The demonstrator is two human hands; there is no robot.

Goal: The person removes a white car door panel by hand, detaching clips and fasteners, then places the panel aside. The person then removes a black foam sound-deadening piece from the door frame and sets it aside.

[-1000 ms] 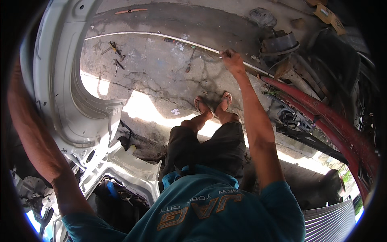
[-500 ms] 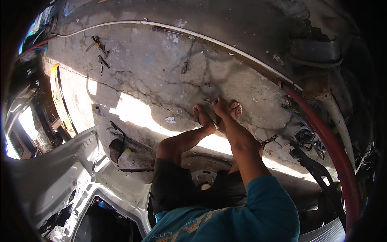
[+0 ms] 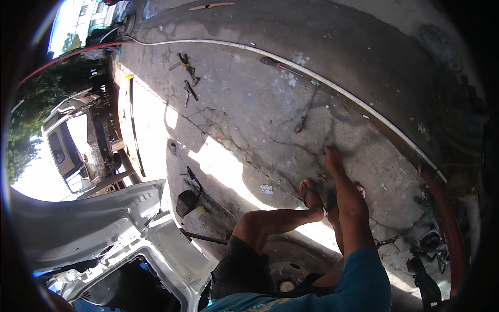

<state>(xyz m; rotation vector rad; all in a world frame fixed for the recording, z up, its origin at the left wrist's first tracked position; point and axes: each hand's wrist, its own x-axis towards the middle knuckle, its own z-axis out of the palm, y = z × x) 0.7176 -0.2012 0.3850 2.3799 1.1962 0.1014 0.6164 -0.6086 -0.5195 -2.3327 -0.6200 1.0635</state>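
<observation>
My right hand reaches down over the concrete floor just past my sandalled feet. Its fingers are closed, and a small dark bit shows at the fingertips, too small to name. Close by on the floor lies a small brownish piece. Farther off is a long thin tool with a dark reddish handle, a green bit at its far end. Beyond it a screwdriver lies by the white hose. My left hand is not in view.
A white hose curves across the far floor. Hand tools lie at the far left. White vehicle body panels stand at the near left, beside a dark lump. A red pipe and dark parts are on the right.
The view has swung left, so the floor and tools appear farther right. My right hand has moved from between my feet to a spot farther out on the floor.
</observation>
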